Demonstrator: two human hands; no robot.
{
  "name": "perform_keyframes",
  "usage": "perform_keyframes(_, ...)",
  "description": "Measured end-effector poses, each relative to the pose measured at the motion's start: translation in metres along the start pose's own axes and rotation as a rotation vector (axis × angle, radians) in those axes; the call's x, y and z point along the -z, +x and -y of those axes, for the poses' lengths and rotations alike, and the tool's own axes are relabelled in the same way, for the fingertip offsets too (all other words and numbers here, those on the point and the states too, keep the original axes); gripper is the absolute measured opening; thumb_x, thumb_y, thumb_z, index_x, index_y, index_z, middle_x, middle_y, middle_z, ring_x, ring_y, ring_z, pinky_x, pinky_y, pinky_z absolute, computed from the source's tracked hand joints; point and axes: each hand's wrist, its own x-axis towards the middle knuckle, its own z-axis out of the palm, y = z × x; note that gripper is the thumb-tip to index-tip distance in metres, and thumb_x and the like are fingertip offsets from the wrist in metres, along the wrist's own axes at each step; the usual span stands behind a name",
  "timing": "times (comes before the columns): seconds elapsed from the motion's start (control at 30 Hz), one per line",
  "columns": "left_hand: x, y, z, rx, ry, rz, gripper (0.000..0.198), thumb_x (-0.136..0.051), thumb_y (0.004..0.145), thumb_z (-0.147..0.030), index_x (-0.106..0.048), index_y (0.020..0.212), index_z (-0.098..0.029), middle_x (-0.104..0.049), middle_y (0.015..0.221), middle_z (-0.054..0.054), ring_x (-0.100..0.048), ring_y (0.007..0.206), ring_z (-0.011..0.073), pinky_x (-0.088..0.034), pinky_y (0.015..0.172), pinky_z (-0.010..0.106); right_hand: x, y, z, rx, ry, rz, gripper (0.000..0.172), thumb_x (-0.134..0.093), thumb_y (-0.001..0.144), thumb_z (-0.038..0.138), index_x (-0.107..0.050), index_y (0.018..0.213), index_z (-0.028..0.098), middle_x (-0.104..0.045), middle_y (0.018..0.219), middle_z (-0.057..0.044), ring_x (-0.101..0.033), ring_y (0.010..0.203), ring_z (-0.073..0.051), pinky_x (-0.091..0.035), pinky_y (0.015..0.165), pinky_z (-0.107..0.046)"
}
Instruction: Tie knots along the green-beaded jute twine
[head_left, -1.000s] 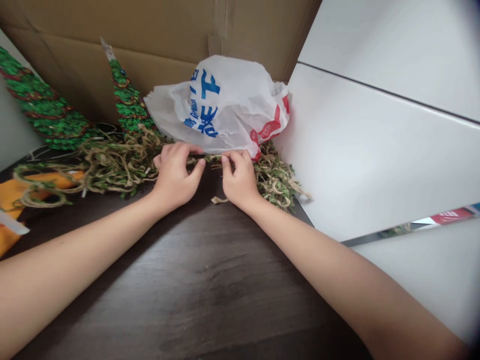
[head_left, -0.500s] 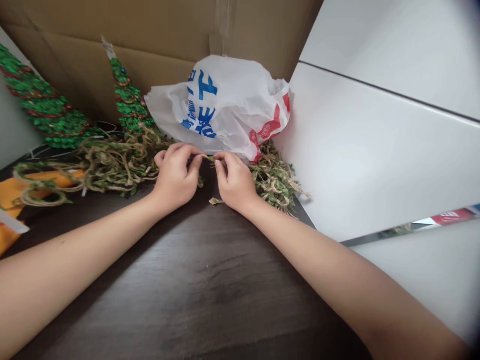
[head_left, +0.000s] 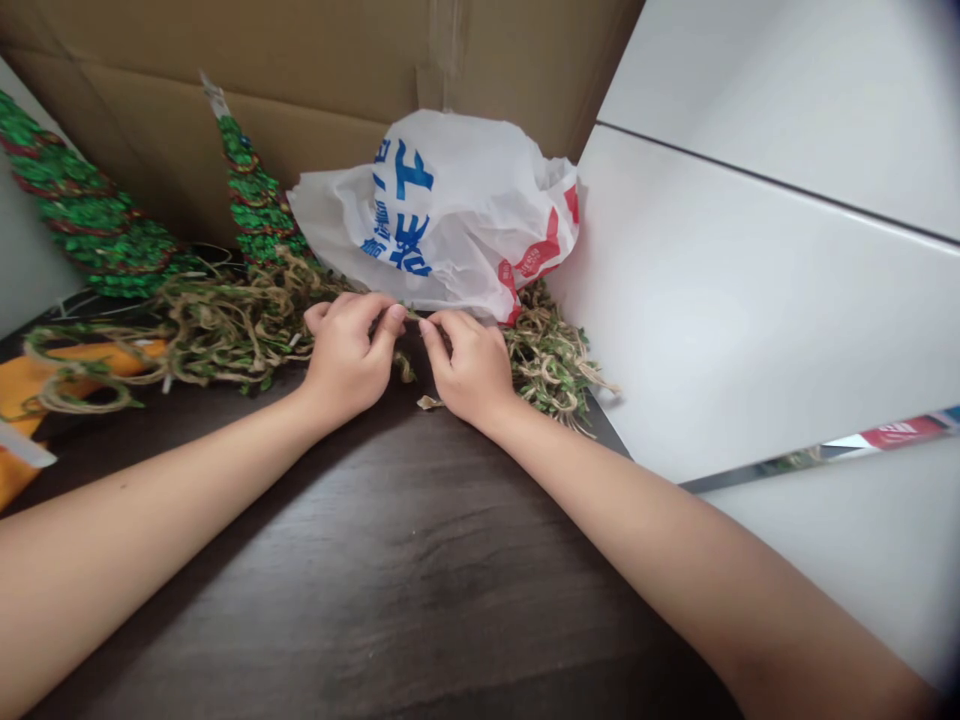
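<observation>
A white plastic bag [head_left: 442, 220] carries large blue Chinese characters [head_left: 405, 178], creased by the folds and not surely legible. On its right side, a red band [head_left: 536, 258] bears small white lettering, too small to read. A red strip [head_left: 904, 432] at the right edge of the view shows white marks, also unreadable

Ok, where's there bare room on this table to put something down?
The dark wood table is open just below your left hand and right hand. Beyond them it's crowded: leafy twine, the plastic bag and glittery green trees bunch against the cardboard box.
</observation>
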Motion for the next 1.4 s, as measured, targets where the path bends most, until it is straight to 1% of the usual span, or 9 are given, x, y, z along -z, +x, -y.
perform_keyframes(0.1,-0.001,0.002,0.003,-0.024,-0.035,0.000,0.029,-0.050,0.103,-0.040,-0.072,0.092,-0.024,-0.081,0.102,0.010,-0.072,0.110,0.0333,-0.049,0.107,0.054,-0.001,0.000,0.000,-0.006,-0.006,0.014,0.036,-0.041,0.116,0.042,-0.068,0.101,0.024,-0.079,0.107,-0.009,-0.070,0.106,-0.028,-0.047,0.104,-0.047)
perform_keyframes(0.23,-0.003,0.003,0.004,-0.100,-0.129,0.126,0.028,-0.052,0.101,-0.039,-0.074,0.095,-0.023,-0.081,0.096,0.008,-0.074,0.095,0.0281,-0.057,0.096,0.045,-0.003,0.001,-0.002,-0.018,0.023,-0.034,0.028,-0.043,0.112,0.033,-0.069,0.113,0.022,-0.079,0.120,-0.013,-0.070,0.116,-0.030,-0.048,0.108,-0.049)
perform_keyframes(0.3,-0.003,0.002,0.004,-0.104,-0.145,0.134,0.028,-0.053,0.101,-0.039,-0.077,0.097,-0.024,-0.081,0.093,0.007,-0.075,0.090,0.0259,-0.058,0.094,0.042,-0.003,0.001,-0.002,0.004,0.037,-0.019,0.027,-0.045,0.111,0.032,-0.069,0.118,0.021,-0.079,0.124,-0.013,-0.070,0.118,-0.030,-0.049,0.108,-0.048)
perform_keyframes(0.4,-0.003,0.001,0.003,-0.076,-0.154,0.112,0.031,-0.055,0.101,-0.043,-0.079,0.099,-0.023,-0.081,0.093,0.007,-0.075,0.087,0.0252,-0.058,0.089,0.040,-0.003,0.001,-0.004,0.001,0.048,0.034,0.028,-0.044,0.112,0.036,-0.069,0.113,0.022,-0.080,0.110,-0.011,-0.073,0.103,-0.028,-0.054,0.096,-0.044)
perform_keyframes(0.57,-0.002,0.000,0.003,-0.074,-0.236,0.163,0.041,-0.048,0.106,-0.047,-0.078,0.097,-0.021,-0.082,0.095,0.008,-0.075,0.088,0.0257,-0.059,0.088,0.040,-0.004,0.002,-0.008,-0.097,0.050,-0.010,0.029,-0.043,0.113,0.040,-0.067,0.109,0.024,-0.076,0.093,-0.007,-0.070,0.083,-0.025,-0.052,0.080,-0.038)
perform_keyframes(0.7,-0.003,-0.001,0.002,-0.069,-0.250,0.171,0.043,-0.044,0.108,-0.047,-0.075,0.097,-0.020,-0.078,0.090,0.007,-0.073,0.084,0.0243,-0.058,0.086,0.038,-0.003,0.003,-0.006,-0.106,0.075,-0.027,0.027,-0.044,0.113,0.041,-0.066,0.107,0.026,-0.074,0.090,-0.005,-0.067,0.079,-0.023,-0.048,0.077,-0.035)
perform_keyframes(0.97,-0.003,-0.002,0.003,-0.059,-0.190,0.059,0.029,-0.050,0.105,-0.042,-0.070,0.095,-0.023,-0.076,0.087,0.005,-0.071,0.083,0.0234,-0.057,0.084,0.039,-0.001,0.004,-0.003,-0.022,0.061,0.097,0.034,-0.041,0.114,0.037,-0.058,0.087,0.024,-0.068,0.081,-0.004,-0.063,0.077,-0.020,-0.044,0.075,-0.034)
perform_keyframes(1.2,-0.004,-0.002,0.004,-0.185,-0.267,0.082,0.028,-0.057,0.101,-0.041,-0.076,0.100,-0.021,-0.082,0.102,0.008,-0.075,0.095,0.0252,-0.060,0.093,0.040,-0.007,0.005,-0.011,0.008,0.191,-0.061,0.032,-0.040,0.114,0.038,-0.057,0.090,0.025,-0.067,0.083,-0.002,-0.061,0.078,-0.020,-0.045,0.076,-0.033)
perform_keyframes(1.4,-0.004,-0.001,0.007,-0.164,-0.244,0.073,0.032,-0.052,0.103,-0.038,-0.077,0.106,-0.019,-0.081,0.095,0.007,-0.075,0.089,0.0242,-0.060,0.090,0.039,-0.007,0.005,-0.011,0.006,0.287,-0.178,0.036,-0.038,0.116,0.047,-0.057,0.094,0.025,-0.068,0.088,-0.003,-0.064,0.085,-0.021,-0.047,0.080,-0.034)
